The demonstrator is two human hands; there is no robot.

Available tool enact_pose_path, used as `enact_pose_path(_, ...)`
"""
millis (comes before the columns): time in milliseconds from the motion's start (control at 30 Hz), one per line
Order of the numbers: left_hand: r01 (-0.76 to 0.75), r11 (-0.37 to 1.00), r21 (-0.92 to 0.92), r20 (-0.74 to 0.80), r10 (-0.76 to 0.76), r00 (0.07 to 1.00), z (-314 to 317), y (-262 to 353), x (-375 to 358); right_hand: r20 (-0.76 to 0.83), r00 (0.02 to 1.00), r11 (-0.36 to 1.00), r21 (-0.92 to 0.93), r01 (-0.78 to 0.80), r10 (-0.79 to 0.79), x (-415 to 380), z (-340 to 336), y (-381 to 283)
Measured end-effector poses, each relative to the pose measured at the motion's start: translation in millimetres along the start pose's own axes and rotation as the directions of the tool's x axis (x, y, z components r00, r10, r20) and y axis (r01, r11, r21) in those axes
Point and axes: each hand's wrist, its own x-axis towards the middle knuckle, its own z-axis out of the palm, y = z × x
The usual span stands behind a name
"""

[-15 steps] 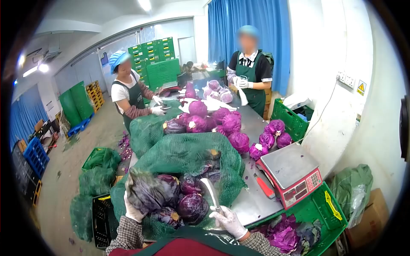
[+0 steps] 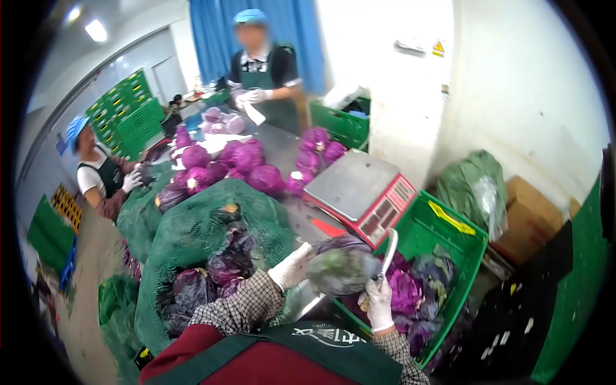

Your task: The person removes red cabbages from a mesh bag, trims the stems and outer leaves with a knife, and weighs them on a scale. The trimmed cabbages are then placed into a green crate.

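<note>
head view, left hand: gloved left hand [image 2: 292, 266] cups the side of a red cabbage [image 2: 342, 269], fingers curled snug round it, holding it up over the near table edge and the green crate [image 2: 449, 247]

head view, right hand: gloved right hand [image 2: 380, 303] is closed round the handle of a knife [image 2: 387, 255], blade pointing up right against the cabbage's right side

where the cabbage is: in the air between both hands, just in front of the scale [image 2: 362, 189], above the crate rim

how it looks: a bit blurred, outer leaves dull grey-green over purple, rounder and scruffier than the clean purple heads [image 2: 247, 157] piled further up the table

doing it well, imo: keep the left palm firmly behind the head with the fingers clear of the blade's path, cut away from that hand, and keep the head over the crate so loose leaves drop in with the trimmings [image 2: 410, 292] already there

nearby stuff: green net sack [image 2: 192, 234] with more cabbages sits just left of the hands, red-handled tool [image 2: 328, 228] lies on the table beside the scale

other people: one person [image 2: 263, 64] at the far end holds something white, another person [image 2: 102, 176] works at the left side of the table, hands well apart from mine
</note>
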Motion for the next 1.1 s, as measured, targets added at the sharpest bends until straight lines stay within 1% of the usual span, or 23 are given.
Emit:
enact_pose_path(33, 0.092, 0.995, 0.038, -0.081, -0.089, 0.993, -12.5, -14.2, 7.6, -0.03, 0.999, 0.989, -0.145, 0.014, -0.019, -7.1, 3.5, -4.8)
enact_pose_path(67, 0.115, 0.956, 0.271, -0.215, -0.057, 0.975, -27.6, -28.8, 12.7, -0.051, 0.998, 0.958, -0.286, 0.024, -0.04, -12.0, 10.9, -7.7)
enact_pose_path(100, 0.12, 0.884, 0.452, -0.311, 0.03, 0.95, -31.9, -41.1, 10.7, -0.033, 0.997, 0.972, -0.23, 0.054, -0.063, -10.4, 8.2, 11.5)
enact_pose_path(133, 0.139, 0.774, 0.617, -0.381, 0.139, 0.914, -32.5, -46.7, 7.9, 0.013, 0.995, 0.927, -0.363, 0.093, -0.095, -10.3, 3.4, 25.7)
enact_pose_path(167, 0.043, 0.655, 0.754, -0.33, 0.321, 0.888, -31.5, -49.5, 5.1, 0.059, 0.99, 0.863, -0.485, 0.139, -0.126, -10.4, -1.4, 40.0)
enact_pose_path(200, -0.01, 0.173, 0.985, -0.091, 0.564, 0.821, -23.7, -42.6, -4.8, 0.138, 0.981, 0.859, -0.478, 0.186, -0.136, -14.2, 8.6, 37.1)
enact_pose_path(233, -0.026, -0.053, 0.998, 0.049, 0.512, 0.858, -4.4, -30.9, -10.9, 0.216, 0.966, 0.855, -0.463, 0.232, -0.145, -18.2, 18.5, 34.1)
enact_pose_path(267, -0.059, -0.269, 0.961, 0.175, 0.43, 0.886, 9.8, -24.1, -11.7, 0.215, 0.974, 0.836, -0.52, 0.176, -0.072, -24.8, 33.0, 21.3)
enact_pose_path(300, -0.083, -0.145, 0.986, 0.12, 0.264, 0.957, 7.0, -28.7, -3.3, 0.223, 0.967, 0.804, -0.55, 0.226, -0.119, -25.8, 36.2, 22.3)
enact_pose_path(333, 0.104, 0.038, 0.994, -0.108, 0.15, 0.983, 15.3, -27.2, -5.7, 0.237, 0.956, 0.765, -0.58, 0.28, -0.171, -25.0, 36.1, 23.7)
enact_pose_path(367, 0.05, -0.056, 0.997, -0.034, 0.251, 0.967, 8.9, -33.0, -8.6, 0.12, 0.99, 0.796, -0.592, 0.129, -0.071, -22.3, 32.1, 34.6)
enact_pose_path(400, 0.005, -0.164, 0.986, 0.051, 0.336, 0.941, -0.6, -37.1, -14.9, 0.078, 0.997, 0.847, -0.529, 0.056, -0.018, -24.7, 30.9, 27.2)
enact_pose_path(433, -0.021, -0.171, 0.985, 0.088, 0.392, 0.916, 0.0, -34.0, -25.7, 0.035, 0.999, 0.888, -0.46, -0.016, 0.036, -27.1, 29.8, 19.7)
enact_pose_path(467, -0.008, -0.224, 0.975, 0.116, 0.475, 0.873, -7.3, -40.8, -34.5, -0.009, 0.997, 0.878, -0.475, -0.067, 0.071, -28.3, 25.4, 23.1)
enact_pose_path(500, 0.07, -0.022, 0.997, -0.057, 0.369, 0.928, -8.9, -44.6, -35.9, -0.053, 0.993, 0.866, -0.486, -0.118, 0.106, -29.5, 20.9, 26.6)
enact_pose_path(533, 0.181, 0.174, 0.968, -0.218, 0.227, 0.949, -9.0, -48.9, -37.0, -0.024, 0.999, 0.838, -0.544, -0.036, 0.027, -31.3, 17.5, 36.8)
enact_pose_path(600, 0.169, 0.032, 0.985, -0.17, 0.348, 0.922, -7.6, -54.8, -26.0, 0.023, 0.995, 0.776, -0.624, 0.091, -0.097, -33.7, 17.2, 44.9)
enact_pose_path(700, 0.173, -0.041, 0.984, -0.16, 0.214, 0.964, 0.0, -31.1, 3.3, 0.024, 0.973, 0.64, -0.75, 0.168, -0.228, -36.8, 12.7, 36.4)
enact_pose_path(767, 0.178, -0.107, 0.978, -0.155, 0.192, 0.969, 3.8, -28.1, 14.0, 0.193, 0.881, 0.412, -0.827, 0.383, -0.431, -41.6, 12.3, 18.6)
enact_pose_path(867, 0.137, -0.204, 0.969, -0.097, 0.194, 0.976, 3.2, -34.5, 23.6, 0.375, 0.885, 0.169, -0.888, 0.429, -0.276, -46.0, -13.3, 23.8)
enact_pose_path(900, 0.128, -0.228, 0.965, -0.08, 0.206, 0.975, 3.5, -36.9, 23.9, 0.199, 0.963, 0.404, -0.878, 0.257, -0.181, -51.1, 2.6, -0.7)
enact_pose_path(1000, 0.113, -0.211, 0.971, -0.078, 0.168, 0.983, 7.5, -35.6, 27.7, 0.105, 0.989, 0.404, -0.904, 0.14, -0.107, -56.4, 9.6, -23.6)
enact_pose_path(1100, 0.11, -0.21, 0.971, -0.071, 0.185, 0.98, 5.0, -37.2, 30.0, 0.117, 0.989, 0.337, -0.931, 0.14, -0.087, -53.7, 7.2, -25.8)
